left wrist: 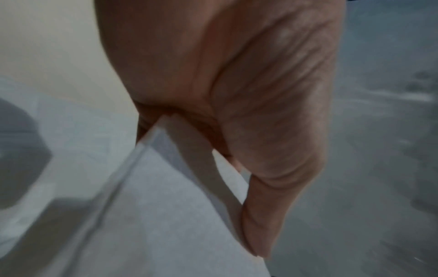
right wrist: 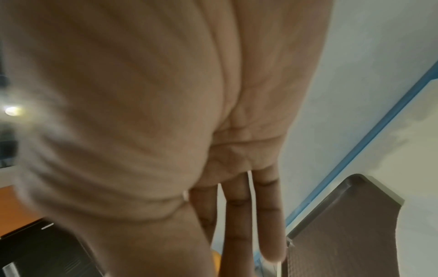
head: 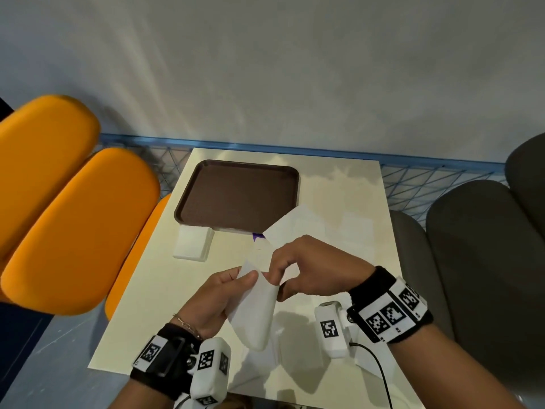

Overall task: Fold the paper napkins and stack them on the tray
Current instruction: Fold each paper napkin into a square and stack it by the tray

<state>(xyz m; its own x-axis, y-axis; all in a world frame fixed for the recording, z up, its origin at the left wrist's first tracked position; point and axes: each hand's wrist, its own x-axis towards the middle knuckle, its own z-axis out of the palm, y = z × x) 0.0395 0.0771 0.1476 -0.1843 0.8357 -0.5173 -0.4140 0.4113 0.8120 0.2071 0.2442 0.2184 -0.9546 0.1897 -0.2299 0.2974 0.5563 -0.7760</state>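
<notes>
Fingertips (head: 250, 276) of the left hand (head: 212, 302) are pinched onto a top corner of the paper napkin (head: 255, 317), thumb over the sheet, and the same pinch is seen close up in the left wrist view; the napkin is held up off the table (head: 141, 290), on the near side of the tray (head: 236, 193), hanging in a soft curl. Left of that, near the tray's near-left corner, a stack of napkins (head: 193, 246) is parked on the table, not on the tray; nothing is seen on the tray yet. Moving right, the right hand (head: 312, 267) is curled with its thumb and forefinger nipping the napkin's upper edge just beside the left pinch; another white sheet (head: 295, 228) is seen past its knuckles, overlapping the tray's near-right corner.

Handling-wise, it's judged to be very light, floppy and easy to tear or crumple; corners and edges are probably best taken with a gentle pinch, and a crease pressed flat on the table.

Hard to make out: how many layers are held can't be told; a purple scrap (head: 258, 237) by the tray's near edge can't be identified; the right wrist view is mostly blurry palm, so the grip isn't shown there.
</notes>
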